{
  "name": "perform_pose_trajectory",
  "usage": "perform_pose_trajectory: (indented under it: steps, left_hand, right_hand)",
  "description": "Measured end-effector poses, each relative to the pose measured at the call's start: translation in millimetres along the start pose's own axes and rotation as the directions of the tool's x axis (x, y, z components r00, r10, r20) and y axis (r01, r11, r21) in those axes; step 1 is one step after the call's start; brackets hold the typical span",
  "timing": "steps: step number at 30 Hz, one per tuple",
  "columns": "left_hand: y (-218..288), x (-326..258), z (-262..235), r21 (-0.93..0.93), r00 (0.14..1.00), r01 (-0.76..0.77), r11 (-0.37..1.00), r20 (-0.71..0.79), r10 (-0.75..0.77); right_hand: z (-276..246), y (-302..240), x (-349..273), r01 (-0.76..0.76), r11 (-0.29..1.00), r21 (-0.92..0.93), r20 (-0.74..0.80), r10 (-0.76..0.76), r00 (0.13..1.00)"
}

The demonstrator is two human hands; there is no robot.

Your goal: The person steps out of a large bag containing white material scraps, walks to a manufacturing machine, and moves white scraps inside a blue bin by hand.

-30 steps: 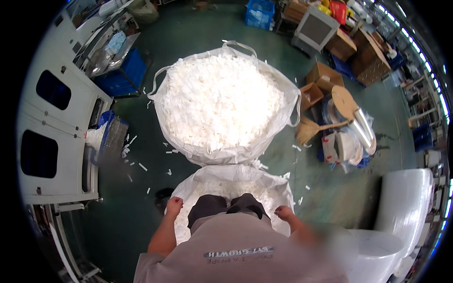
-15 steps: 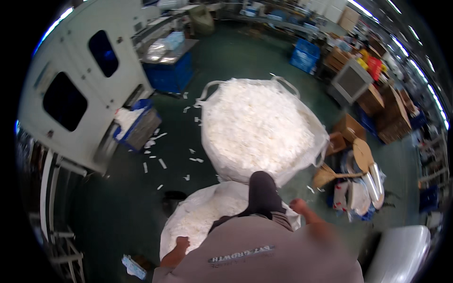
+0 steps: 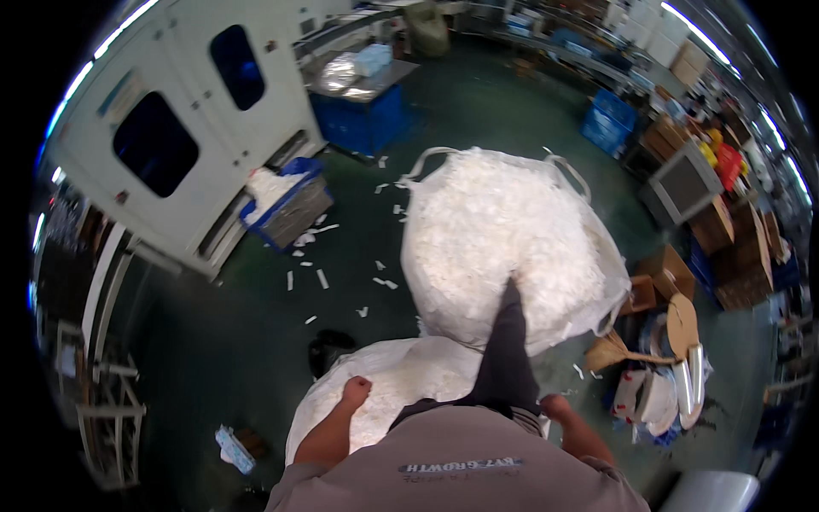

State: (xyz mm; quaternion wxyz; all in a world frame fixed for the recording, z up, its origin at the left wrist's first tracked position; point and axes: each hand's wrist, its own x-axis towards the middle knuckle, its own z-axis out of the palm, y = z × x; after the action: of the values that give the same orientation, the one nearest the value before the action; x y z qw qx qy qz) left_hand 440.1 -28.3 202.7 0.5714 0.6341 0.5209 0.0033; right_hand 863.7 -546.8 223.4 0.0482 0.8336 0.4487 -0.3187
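Observation:
My left hand (image 3: 357, 392) is curled into a loose fist, with nothing seen in it, above the nearer white bulk bag (image 3: 341, 372). My right hand (image 3: 556, 406) hangs beside my right hip, its fingers curled in and nothing showing between them. Neither hand touches the larger white bulk bag (image 3: 435, 294) ahead, which is heaped with white scraps (image 3: 486, 213). My leg (image 3: 508, 341) in dark trousers stretches forward, and its foot (image 3: 518, 278) rests on the scraps. Below me, the nearer bag holds similar white scraps.
A white machine cabinet (image 3: 183, 51) stands at left, beside a blue-rimmed bin (image 3: 294, 213). Scrap strips (image 3: 322, 278) litter the green floor. Dark shoes (image 3: 328, 350) lie by the nearer bag. Cardboard boxes (image 3: 670, 271), a broom (image 3: 610, 352) and a grey box-shaped unit (image 3: 682, 183) are at right.
My bent leg has straightened forward onto the larger bag's scraps. My left hand has risen and moved forward. The view has shifted, so the surroundings sit further right.

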Motion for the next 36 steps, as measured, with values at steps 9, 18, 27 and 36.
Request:
perform_pose_trajectory:
  steps: [9, 18, 27, 36]
  left_hand:
    - [-10.7, 19.5, 3.4, 0.469, 0.889, 0.102, 0.877, 0.354, -0.292]
    - [163.5, 130.4, 101.9, 0.257, 0.987, 0.151, 0.954, 0.015, -0.161]
    - [308.2, 284.2, 219.6, 0.513, 0.996, 0.040, 0.857, 0.051, -0.077]
    - [340.9, 340.2, 212.9, 0.496, 0.966, 0.237, 0.835, -0.211, -0.149]
  right_hand:
    - [-51.3, -3.5, 56.2, -0.400, 0.704, 0.587, 0.099, 0.427, 0.899]
    - [-98.3, 97.0, 176.8, -0.302, 0.836, 0.458, 0.194, 0.237, 0.952]
    - [-191.4, 243.1, 382.7, -0.267, 0.458, 0.848, 0.056, 0.423, 0.904]
    - [-184.4, 338.7, 407.5, -0.368, 0.420, 0.829, 0.186, 0.414, 0.891]
